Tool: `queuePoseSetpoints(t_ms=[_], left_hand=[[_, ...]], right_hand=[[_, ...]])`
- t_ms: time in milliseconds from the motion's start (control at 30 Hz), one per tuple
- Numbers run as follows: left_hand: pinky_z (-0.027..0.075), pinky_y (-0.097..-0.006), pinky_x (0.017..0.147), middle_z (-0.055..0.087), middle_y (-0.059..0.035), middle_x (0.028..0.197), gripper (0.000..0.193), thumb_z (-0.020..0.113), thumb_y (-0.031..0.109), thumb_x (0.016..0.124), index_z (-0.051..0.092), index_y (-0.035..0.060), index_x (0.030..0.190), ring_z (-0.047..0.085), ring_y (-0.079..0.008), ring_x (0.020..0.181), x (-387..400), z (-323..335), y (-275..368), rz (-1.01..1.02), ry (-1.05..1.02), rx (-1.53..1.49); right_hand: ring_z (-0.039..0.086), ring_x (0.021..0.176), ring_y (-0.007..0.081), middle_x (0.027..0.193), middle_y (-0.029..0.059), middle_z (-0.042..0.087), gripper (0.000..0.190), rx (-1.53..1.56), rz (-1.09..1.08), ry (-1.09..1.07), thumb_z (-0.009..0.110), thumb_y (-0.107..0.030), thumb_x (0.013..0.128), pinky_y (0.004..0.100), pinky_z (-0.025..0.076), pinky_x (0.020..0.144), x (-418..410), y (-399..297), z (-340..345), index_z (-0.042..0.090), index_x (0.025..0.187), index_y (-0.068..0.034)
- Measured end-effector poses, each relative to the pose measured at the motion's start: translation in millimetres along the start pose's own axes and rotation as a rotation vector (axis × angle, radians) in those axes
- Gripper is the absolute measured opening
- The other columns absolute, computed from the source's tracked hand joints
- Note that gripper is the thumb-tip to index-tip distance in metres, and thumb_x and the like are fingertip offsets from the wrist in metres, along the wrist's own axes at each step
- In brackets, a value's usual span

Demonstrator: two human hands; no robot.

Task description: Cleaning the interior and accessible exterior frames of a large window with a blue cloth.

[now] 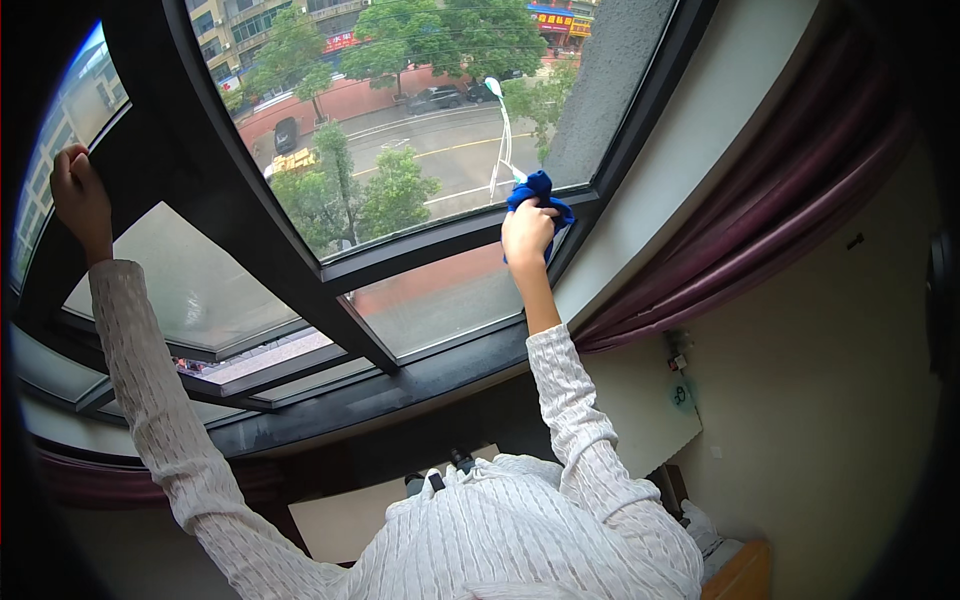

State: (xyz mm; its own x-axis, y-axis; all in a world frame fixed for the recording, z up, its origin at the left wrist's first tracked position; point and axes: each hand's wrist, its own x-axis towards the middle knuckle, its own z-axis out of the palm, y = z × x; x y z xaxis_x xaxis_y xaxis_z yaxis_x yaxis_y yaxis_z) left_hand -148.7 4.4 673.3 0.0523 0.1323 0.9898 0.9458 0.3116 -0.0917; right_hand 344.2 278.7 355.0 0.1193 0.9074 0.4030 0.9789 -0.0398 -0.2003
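My right hand [527, 231] grips a crumpled blue cloth [538, 186]. It presses the cloth against the dark horizontal window bar [420, 246], near the lower right corner of the large glass pane [390, 142]. At the far left, the curled fingers of my left hand [81, 199] hold the edge of the dark window frame [142, 157]. Part of its grip is hidden by the back of the hand. Below the bar is a smaller glass pane [442, 300]. A tilted-out window sash [195, 277] stands between my arms.
A purple curtain [750, 225] hangs at the right beside the pale window reveal [697, 142]. The dark sill [450, 382] runs below the panes. My feet are over a pale board [345, 517]. Through the glass are a street, trees and a street lamp [504, 127].
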Motion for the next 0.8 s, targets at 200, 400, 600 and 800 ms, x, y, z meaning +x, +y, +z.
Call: queuePoseSetpoints(t_ms=[200,400,600,800], left_hand=[[0.047,-0.0377,0.079,0.064,-0.0118,0.092,0.025,0.041,0.021,0.093,0.061,0.0046,0.093,0.061,-0.028,0.085,4.6,3.3,-15.8,0.049,-0.004,0.029],[0.046,-0.0395,0.08,0.063,-0.0126,0.092,0.027,0.038,0.02,0.092,0.059,0.0039,0.094,0.06,-0.0303,0.086,4.9,3.7,-13.2,0.076,-0.026,0.045],[0.045,-0.041,0.081,0.062,-0.013,0.091,0.029,0.037,0.023,0.091,0.058,0.0036,0.092,0.058,-0.0312,0.087,6.0,0.3,3.7,0.01,-0.032,0.03],[0.045,-0.0412,0.08,0.063,-0.012,0.091,0.028,0.038,0.024,0.092,0.059,0.0048,0.094,0.059,-0.0302,0.086,2.7,1.7,-4.8,-0.027,-0.033,0.019]], right_hand=[[0.065,0.09,0.0436,0.117,0.0464,0.046,0.055,0.037,-0.251,0.062,0.07,-0.031,0.079,0.038,0.057,0.071,-64.0,-37.2,-32.3,0.051,0.115,0.005],[0.067,0.08,0.0411,0.126,0.0294,0.053,0.042,0.364,-0.542,-0.071,0.062,-0.025,0.079,0.0452,0.056,0.072,-45.4,22.6,-55.2,0.058,0.118,-0.011],[0.067,0.083,0.0382,0.133,0.0289,0.046,0.046,0.045,-0.364,0.105,0.062,-0.023,0.082,0.0463,0.056,0.066,27.3,120.9,-18.2,0.05,0.125,-0.012],[0.063,0.094,0.0384,0.134,0.0165,0.051,0.034,0.418,-0.464,0.068,0.056,-0.015,0.084,0.0471,0.052,0.082,46.5,156.8,-25.3,0.051,0.117,-0.01]])
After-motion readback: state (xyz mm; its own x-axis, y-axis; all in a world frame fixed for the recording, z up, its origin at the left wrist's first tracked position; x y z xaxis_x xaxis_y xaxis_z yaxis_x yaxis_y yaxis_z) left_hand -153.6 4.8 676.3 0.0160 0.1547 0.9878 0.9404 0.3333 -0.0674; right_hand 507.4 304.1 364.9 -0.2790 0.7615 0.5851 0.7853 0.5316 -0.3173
